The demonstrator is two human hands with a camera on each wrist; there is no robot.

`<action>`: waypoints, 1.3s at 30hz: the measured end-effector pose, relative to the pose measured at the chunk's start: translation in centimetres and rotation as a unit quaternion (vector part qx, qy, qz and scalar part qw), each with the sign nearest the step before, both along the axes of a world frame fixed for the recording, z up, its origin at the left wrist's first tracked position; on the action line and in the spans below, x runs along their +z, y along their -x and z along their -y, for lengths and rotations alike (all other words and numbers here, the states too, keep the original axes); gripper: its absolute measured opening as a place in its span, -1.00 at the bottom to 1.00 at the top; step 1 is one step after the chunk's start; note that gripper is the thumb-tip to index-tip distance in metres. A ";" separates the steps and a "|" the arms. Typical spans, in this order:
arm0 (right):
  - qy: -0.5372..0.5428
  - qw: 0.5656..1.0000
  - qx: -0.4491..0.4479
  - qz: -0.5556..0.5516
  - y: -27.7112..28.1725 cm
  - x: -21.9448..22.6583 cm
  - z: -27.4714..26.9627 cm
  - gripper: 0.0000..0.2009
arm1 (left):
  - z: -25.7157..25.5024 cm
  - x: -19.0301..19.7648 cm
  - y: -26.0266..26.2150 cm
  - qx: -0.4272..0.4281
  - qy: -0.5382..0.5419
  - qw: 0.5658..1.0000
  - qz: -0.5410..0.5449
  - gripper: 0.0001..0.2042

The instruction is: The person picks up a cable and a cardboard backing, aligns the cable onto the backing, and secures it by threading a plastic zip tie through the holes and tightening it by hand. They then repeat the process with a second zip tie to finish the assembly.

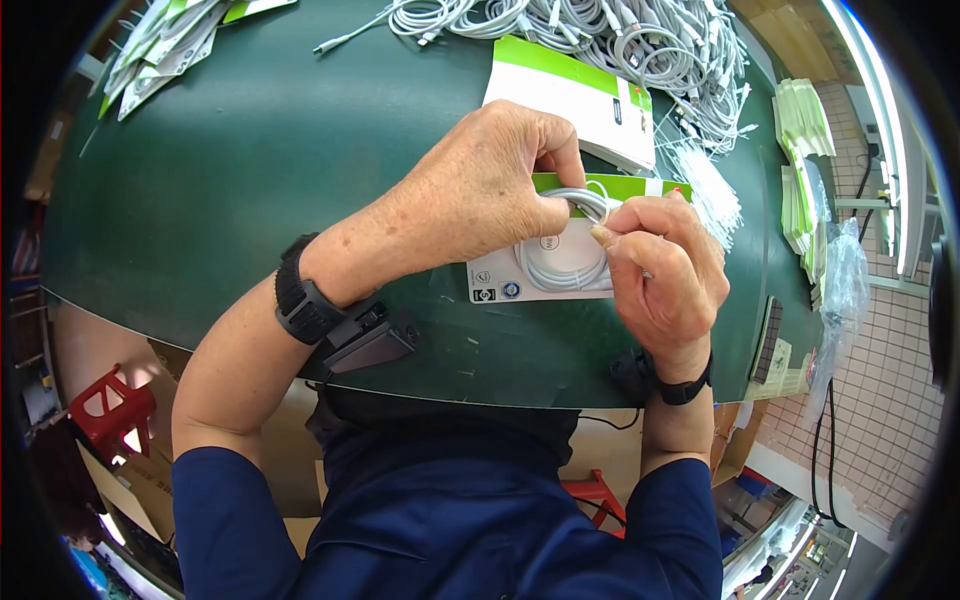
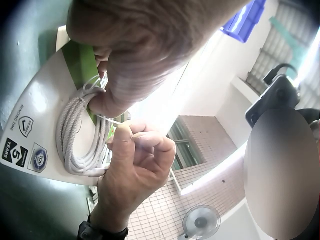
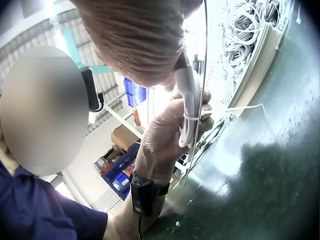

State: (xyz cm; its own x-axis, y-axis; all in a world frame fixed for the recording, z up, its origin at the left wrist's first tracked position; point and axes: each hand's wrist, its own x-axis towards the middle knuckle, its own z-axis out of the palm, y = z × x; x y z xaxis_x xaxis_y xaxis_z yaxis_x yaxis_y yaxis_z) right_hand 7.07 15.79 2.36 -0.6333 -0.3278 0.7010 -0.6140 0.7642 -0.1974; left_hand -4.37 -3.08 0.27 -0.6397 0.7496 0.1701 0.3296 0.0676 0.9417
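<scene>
A coiled white braided cable [image 1: 560, 280] lies against a white and green printed card [image 1: 490, 262], seen side-on in the right wrist view. My left hand [image 1: 485, 180] grips the card's upper edge and the top of the coil between thumb and fingers. My right hand [image 1: 670, 265] pinches a thin white tie [image 2: 111, 120] beside the coil, thumb against index finger. In the right wrist view the tie [image 3: 245, 107] passes through the card around the cable, and a cable connector [image 3: 185, 82] stands above it.
A stack of cards [image 1: 570, 95] lies behind the hands, with a heap of coiled cables [image 1: 660, 50] beyond. Loose thin ties [image 1: 712, 195] lie at the right. More cards are at the far left [image 1: 165, 50] and along the right edge [image 1: 800, 200].
</scene>
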 end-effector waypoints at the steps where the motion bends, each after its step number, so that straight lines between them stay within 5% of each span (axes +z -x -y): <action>1: 0.002 1.000 0.000 0.004 0.0 0.0 0.0 -0.75 | 0.0 0.0 0.0 0.000 0.000 1.000 -0.001 -0.90; 17: -0.095 0.994 0.002 0.058 0.0 0.7 0.3 -0.79 | -0.3 -0.2 -0.3 -0.023 -0.030 0.998 0.047 -0.92; 26: -0.053 0.997 -0.004 0.050 0.5 -0.2 -0.1 -0.79 | -0.3 0.4 -0.3 0.009 -0.012 0.999 0.042 -0.84; 29: 0.004 0.999 0.020 0.032 0.6 -0.1 -0.5 -0.81 | -0.3 -0.1 0.0 -0.014 -0.036 0.998 0.042 -0.75; 34: 0.206 0.966 -0.147 -0.042 0.6 0.7 -4.0 -0.87 | -0.2 1.2 -0.8 -0.032 -0.015 0.997 0.076 -0.69; 37: 0.409 0.883 -0.216 0.080 1.0 0.6 -5.5 -0.88 | 0.0 1.8 -1.0 -0.049 -0.015 0.995 0.090 -0.69; 39: 0.449 0.859 -0.150 0.195 1.6 -0.8 -6.7 -0.86 | 0.1 1.9 -1.0 -0.060 -0.027 0.992 0.111 -0.69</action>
State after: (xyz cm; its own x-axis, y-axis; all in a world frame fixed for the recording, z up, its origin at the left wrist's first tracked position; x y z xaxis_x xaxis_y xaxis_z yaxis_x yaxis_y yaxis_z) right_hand 5.47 22.46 1.53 -0.8388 0.4535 0.3013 -0.1692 0.3089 -0.9359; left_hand -3.42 -3.17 2.19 -0.5723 0.8164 0.0776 0.1160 -0.0131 0.9932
